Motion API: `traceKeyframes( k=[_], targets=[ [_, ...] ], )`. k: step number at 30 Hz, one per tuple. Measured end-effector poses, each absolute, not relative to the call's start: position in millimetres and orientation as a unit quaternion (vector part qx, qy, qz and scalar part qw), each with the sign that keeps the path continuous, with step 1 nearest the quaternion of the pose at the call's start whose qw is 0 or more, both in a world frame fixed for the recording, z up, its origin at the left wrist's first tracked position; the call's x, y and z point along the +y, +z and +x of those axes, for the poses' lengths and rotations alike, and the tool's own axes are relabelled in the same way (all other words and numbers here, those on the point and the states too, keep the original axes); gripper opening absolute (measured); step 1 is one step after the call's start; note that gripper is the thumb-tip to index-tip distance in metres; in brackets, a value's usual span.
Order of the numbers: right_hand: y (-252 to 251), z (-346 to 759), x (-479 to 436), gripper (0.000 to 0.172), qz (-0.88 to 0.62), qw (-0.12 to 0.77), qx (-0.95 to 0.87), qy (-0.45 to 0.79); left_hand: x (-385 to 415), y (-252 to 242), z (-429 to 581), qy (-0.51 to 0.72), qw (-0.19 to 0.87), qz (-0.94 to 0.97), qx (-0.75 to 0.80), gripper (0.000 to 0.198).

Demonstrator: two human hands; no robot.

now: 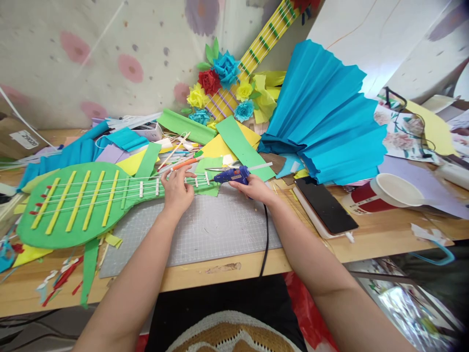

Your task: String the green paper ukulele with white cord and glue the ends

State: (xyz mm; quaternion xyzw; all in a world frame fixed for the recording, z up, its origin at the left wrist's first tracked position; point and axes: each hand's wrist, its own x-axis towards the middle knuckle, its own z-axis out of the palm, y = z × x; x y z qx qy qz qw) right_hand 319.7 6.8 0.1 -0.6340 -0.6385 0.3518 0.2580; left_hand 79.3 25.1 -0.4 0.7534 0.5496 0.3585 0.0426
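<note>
A green paper lute with yellow strips and white strings lies across the left and middle of the table, its neck over a grey cutting mat. My left hand rests on the neck, its fingers bent at the strings; what they pinch, if anything, is too small to tell. My right hand is wrapped round a blue glue gun, whose nozzle points left at the end of the neck, beside a small white piece. A black cord hangs from the gun over the mat.
Behind lie paper scraps, an orange pen and a yellow paper instrument with flowers. Pleated blue paper stands at the back right. On the right are a black phone and a paper cup; red scraps lie front left.
</note>
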Motion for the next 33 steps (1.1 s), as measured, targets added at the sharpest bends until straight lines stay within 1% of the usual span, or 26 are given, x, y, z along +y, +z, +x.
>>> traceKeyframes(
  k=[11,17,22,29,33],
  targets=[
    [1.8,320.1,6.4,0.047,-0.639,0.254,-0.64,0.343,25.6,-1.1,78.7,0.35,0.042,0.756,0.552,0.055],
    [5.1,319.1,4.0,0.048,-0.635,0.259,-0.615,0.389,26.2,-1.9,78.1,0.355,0.039,0.756,0.549,0.054],
    [3.3,318.3,5.9,0.046,-0.638,0.25,-0.639,0.35,25.9,-0.9,78.5,0.355,0.043,0.754,0.551,0.055],
    [2.3,321.3,5.5,0.049,-0.635,0.275,-0.629,0.355,25.5,-0.7,78.1,0.351,0.04,0.754,0.554,0.053],
    [1.4,318.1,5.6,0.044,-0.628,0.287,-0.629,0.357,25.4,-1.1,78.1,0.35,0.037,0.754,0.555,0.054]
  ],
)
